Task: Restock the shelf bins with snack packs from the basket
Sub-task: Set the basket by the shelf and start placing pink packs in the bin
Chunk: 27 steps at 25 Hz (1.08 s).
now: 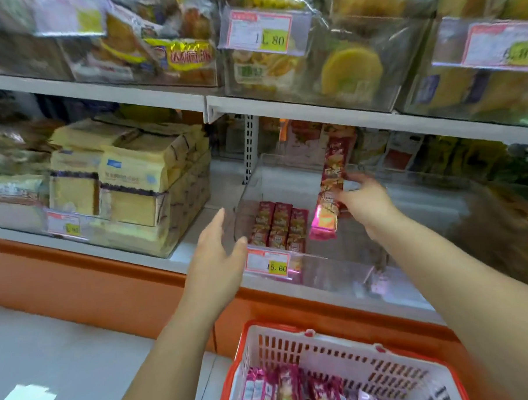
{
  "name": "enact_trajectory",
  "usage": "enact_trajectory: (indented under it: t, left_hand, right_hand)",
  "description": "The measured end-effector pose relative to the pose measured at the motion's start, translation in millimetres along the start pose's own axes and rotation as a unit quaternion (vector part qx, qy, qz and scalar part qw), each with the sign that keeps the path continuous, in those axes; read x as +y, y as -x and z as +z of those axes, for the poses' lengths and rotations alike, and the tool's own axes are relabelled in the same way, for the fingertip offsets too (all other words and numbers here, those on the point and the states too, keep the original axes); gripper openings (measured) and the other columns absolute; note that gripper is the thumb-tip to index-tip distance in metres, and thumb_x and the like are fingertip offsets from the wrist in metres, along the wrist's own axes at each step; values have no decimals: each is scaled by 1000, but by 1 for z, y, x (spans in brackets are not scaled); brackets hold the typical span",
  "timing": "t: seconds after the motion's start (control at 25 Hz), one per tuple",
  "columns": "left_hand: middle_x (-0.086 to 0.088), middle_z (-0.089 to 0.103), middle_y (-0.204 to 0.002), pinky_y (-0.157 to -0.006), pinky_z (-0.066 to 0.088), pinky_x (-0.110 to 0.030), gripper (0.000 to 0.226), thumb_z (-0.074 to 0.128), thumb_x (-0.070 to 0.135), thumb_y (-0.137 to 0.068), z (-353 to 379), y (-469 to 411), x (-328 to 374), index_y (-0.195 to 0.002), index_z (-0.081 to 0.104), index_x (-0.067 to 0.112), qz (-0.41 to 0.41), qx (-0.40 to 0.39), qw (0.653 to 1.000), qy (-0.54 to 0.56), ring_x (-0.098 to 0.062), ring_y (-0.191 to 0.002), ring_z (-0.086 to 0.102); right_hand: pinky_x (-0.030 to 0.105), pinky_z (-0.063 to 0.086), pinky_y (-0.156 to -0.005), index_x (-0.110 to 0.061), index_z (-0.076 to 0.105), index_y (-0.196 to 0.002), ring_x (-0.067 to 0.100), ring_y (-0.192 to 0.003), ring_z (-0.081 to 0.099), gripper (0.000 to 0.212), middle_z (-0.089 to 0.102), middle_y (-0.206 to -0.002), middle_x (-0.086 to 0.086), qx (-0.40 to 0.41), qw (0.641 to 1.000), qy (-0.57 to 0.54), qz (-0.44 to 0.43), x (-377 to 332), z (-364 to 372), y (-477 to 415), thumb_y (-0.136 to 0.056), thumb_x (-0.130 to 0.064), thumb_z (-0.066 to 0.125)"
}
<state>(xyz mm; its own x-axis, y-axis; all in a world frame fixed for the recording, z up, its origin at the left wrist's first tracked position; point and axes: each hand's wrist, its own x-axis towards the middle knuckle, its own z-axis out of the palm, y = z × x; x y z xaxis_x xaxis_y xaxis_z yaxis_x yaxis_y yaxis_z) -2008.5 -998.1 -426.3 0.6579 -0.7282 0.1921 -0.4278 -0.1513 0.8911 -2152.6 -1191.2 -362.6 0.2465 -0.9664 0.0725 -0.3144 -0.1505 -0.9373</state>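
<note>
One clear bin (335,275) on the lower shelf (195,248) has three rows of red snack packs (277,228) front-left, with bare floor toward 3 o'clock. The basket (308,349) sits at 6 o'clock. The right hand (366,204) grips a pack strip (332,193), at its 9 o'clock, over the bin. The left hand (217,256), fingers straight, hovers beside the bin's 9 o'clock wall.

A long red-and-pink foil snack pack (330,191) stands nearly upright over the clear plastic shelf bin (335,272), gripped at its lower half by the right hand (367,203). Three matching red snack packs (277,226) lie side by side at the bin's front left. Below, a white slotted plastic basket with an orange-red rim (348,355) holds a heap of pink foil packs (283,386)
</note>
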Motion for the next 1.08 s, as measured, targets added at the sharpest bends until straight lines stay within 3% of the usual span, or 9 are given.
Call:
enact_trajectory:
  t: [0.08, 0.16, 0.32, 0.4, 0.48, 0.64, 0.76, 0.92, 1.08]
  left_hand:
    - [9, 24, -157, -114, 25, -32, 64, 49, 33, -97, 4, -11, -11, -151, 15, 33, -20, -33, 999, 6, -9, -141, 27]
    - [12, 28, -154, -114, 27, -32, 63, 49, 33, -97, 7, -18, -17, -151, 15, 34, -29, -48, 998, 10, -9, -140, 30]
    - [45, 44, -109, -95, 34, -22, 50, 51, 22, -96, 13, -20, -12, -131, 34, 54, -5, -70, 997, 40, 1, -114, 49]
    - [48, 44, -96, -93, 35, -23, 52, 52, 19, -95, 14, -22, -12, -111, 32, 64, -15, -71, 996, 49, 1, -110, 51]
    - [49, 42, -96, -95, 34, -23, 54, 53, 16, -94, 15, -22, -16, -114, 33, 62, -14, -69, 996, 56, -1, -113, 49]
    - [28, 44, -115, -96, 32, -22, 56, 52, 18, -95, 16, -9, -14, -146, 32, 31, -26, -54, 997, 47, -1, -118, 44]
    - [7, 52, -128, -90, 39, -26, 51, 57, 22, -92, 22, 12, -20, -141, 40, 22, -77, 13, 997, -6, -11, -110, 54]
    - [-10, 56, -115, -77, 36, -24, 35, 58, 14, -84, 49, 53, -27, -118, 53, 10, -95, 84, 991, -51, -9, -83, 55]
    - [-7, 54, -120, -77, 38, -21, 36, 55, 11, -90, 110, 126, -38, -125, 53, 13, -64, -122, 984, -115, -1, -84, 55]
  right_hand:
    - [37, 57, -78, -7, 57, -115, 29, -94, 65, 32, 65, -111, 13, -28, 985, 158, 64, 18, 16, -33, -85, -10, 68]
    - [33, 53, -73, -2, 58, -112, 30, -91, 62, 22, 62, -113, 17, -101, 932, 327, 124, 32, 26, -41, -90, -6, 60]
    - [30, 47, -75, 4, 44, -137, 24, -95, 58, 40, 47, -142, 17, -246, 828, 483, 146, 39, 41, -31, -99, -9, 46]
    - [28, 44, -84, 0, 44, -139, 19, -105, 51, 43, 46, -144, 13, -275, 779, 550, 119, 37, 43, -27, -101, -19, 46]
    - [30, 44, -96, -1, 46, -138, 20, -111, 53, 43, 49, -142, 13, -297, 769, 554, 116, 42, 42, -28, -100, -21, 47]
    - [26, 51, -78, 3, 48, -133, 26, -105, 59, 41, 55, -134, 17, -215, 923, 272, 164, 42, 27, -14, -92, -1, 53]
    - [32, 53, -85, -20, 47, -136, 24, -101, 63, 44, 62, -114, 7, -62, 985, 156, -28, 30, -4, 24, -93, -12, 50]
    - [34, 52, -64, -36, 55, -101, 20, -73, 62, 31, 66, -91, 4, 109, 987, -42, -110, 79, -53, 111, -91, -9, 46]
    - [18, 42, -57, -21, 56, -117, 15, -73, 56, 28, 62, -105, 5, 120, 984, 83, 104, 210, -72, 154, -94, -9, 46]
